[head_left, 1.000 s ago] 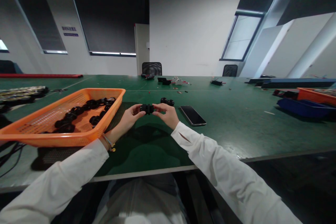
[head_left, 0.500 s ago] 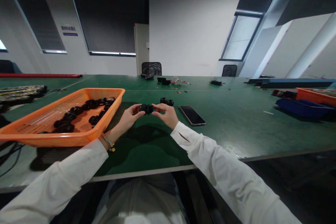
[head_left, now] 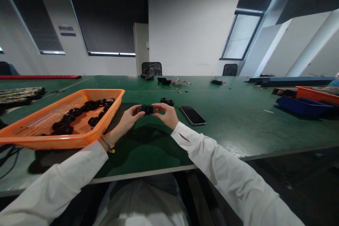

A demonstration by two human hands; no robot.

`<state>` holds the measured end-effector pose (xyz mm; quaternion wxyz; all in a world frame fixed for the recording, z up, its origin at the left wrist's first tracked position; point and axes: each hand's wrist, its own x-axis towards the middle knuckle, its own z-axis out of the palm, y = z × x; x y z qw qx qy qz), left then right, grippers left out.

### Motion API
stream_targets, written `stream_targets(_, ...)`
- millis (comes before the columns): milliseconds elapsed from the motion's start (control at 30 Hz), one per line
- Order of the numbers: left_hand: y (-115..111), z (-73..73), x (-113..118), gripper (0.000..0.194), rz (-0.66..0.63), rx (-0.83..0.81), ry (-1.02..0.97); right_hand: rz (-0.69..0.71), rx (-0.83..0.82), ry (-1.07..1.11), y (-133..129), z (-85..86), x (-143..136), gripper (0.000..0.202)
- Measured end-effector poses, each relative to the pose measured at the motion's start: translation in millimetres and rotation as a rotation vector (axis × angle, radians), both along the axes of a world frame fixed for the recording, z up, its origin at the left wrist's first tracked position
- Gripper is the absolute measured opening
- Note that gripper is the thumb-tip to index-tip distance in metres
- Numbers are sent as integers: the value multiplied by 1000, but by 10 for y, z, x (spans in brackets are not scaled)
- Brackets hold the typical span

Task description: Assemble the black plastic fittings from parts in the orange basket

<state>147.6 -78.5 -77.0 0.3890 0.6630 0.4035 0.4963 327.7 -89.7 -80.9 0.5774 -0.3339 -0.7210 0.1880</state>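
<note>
Between my two hands a small black ribbed part (head_left: 146, 109) is held level above the green table (head_left: 227, 113). The fingers of my left hand (head_left: 130, 117) pinch its left end. My right hand (head_left: 168, 113) has its thumb and fingertips closed on the right end. Just behind my right hand, more round black parts (head_left: 167, 101) rest on the table. An orange basket (head_left: 87, 142) with several black parts (head_left: 69, 117) in it stands left of my left hand.
A phone (head_left: 192, 115) lies right of my right hand. Farther right are a blue tray (head_left: 304, 106) and an orange tray (head_left: 317, 95). Small black and white items (head_left: 177, 81) lie toward the back. Wire bundles (head_left: 21, 94) are at the far left.
The view has shifted slightly, so everything sits a little more to the left. Both hands keep hold of the black part, with little visible change in the grip.
</note>
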Motion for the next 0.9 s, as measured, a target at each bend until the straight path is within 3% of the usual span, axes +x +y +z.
stream_targets(900,-23,4,1,54,16,3,4,-8,7,-45,18,-9,13,33)
